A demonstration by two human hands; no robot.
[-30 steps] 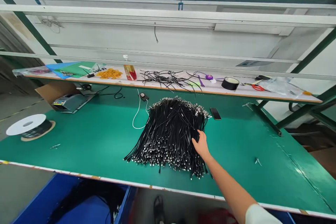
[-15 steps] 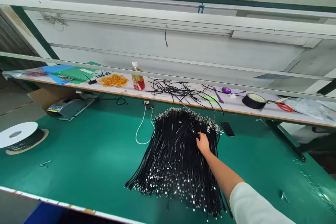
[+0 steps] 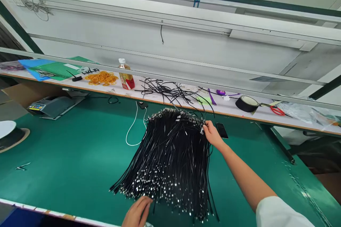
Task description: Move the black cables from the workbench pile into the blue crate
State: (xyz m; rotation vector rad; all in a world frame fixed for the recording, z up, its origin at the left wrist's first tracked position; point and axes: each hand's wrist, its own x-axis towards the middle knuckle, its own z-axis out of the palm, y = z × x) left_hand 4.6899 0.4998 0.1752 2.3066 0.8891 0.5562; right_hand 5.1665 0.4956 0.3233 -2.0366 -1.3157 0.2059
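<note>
A thick spread of black cables [image 3: 173,149] with small silvery connectors at both ends lies on the green work mat [image 3: 74,156]. At its upper right corner, my right hand [image 3: 211,133] is closed, thumb and fingers pinching a black cable by the connector end. My left hand [image 3: 137,212] is at the bottom edge of the view, just below the near cable ends. Its fingers are pressed together by a cable tip, and what they hold, if anything, cannot be made out.
A phone [image 3: 222,130] lies right of the cables, and a white cord [image 3: 128,133] left of them. Small snips [image 3: 23,166] and a cable spool [image 3: 13,136] are at left. The back shelf holds a drink bottle [image 3: 126,76], yellow rubber bands [image 3: 102,78], black tape [image 3: 246,103] and red-handled scissors [image 3: 277,110].
My right hand has moved from the middle of the cable spread to its upper right corner. My left hand has come into view at the bottom. The camera view has shifted rightward.
</note>
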